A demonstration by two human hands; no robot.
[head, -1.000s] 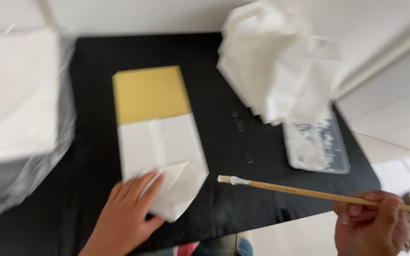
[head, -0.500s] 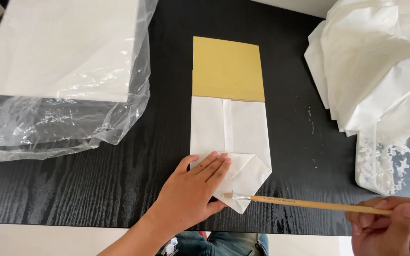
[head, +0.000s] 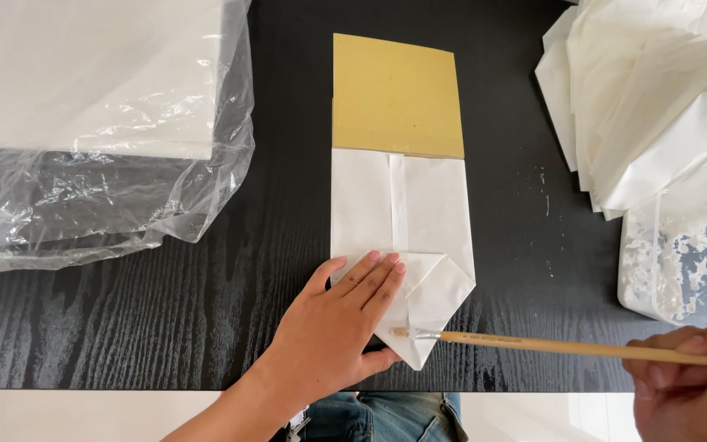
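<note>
A white folded paper bag [head: 427, 213] lies on the black table [head: 206, 327], wrapped around a yellow-brown cardboard sheet [head: 396, 94] that sticks out at its far end. My left hand [head: 341, 327] presses flat on the bag's folded near end, fingers together. My right hand [head: 685, 381] grips the wooden handle of a thin brush [head: 533, 344]. The brush's tip touches the pointed white flap [head: 435, 307] beside my left fingers.
A stack of white paper in a clear plastic wrap [head: 92, 123] fills the far left. A pile of folded white paper bags [head: 656, 98] lies at the far right, above a clear plastic tray [head: 677, 262] with white paste. The table's near edge is close to me.
The view has swung left and steadied. My left hand stays pressed on the folded end, and the brush tip has moved in to the flap's near edge.
</note>
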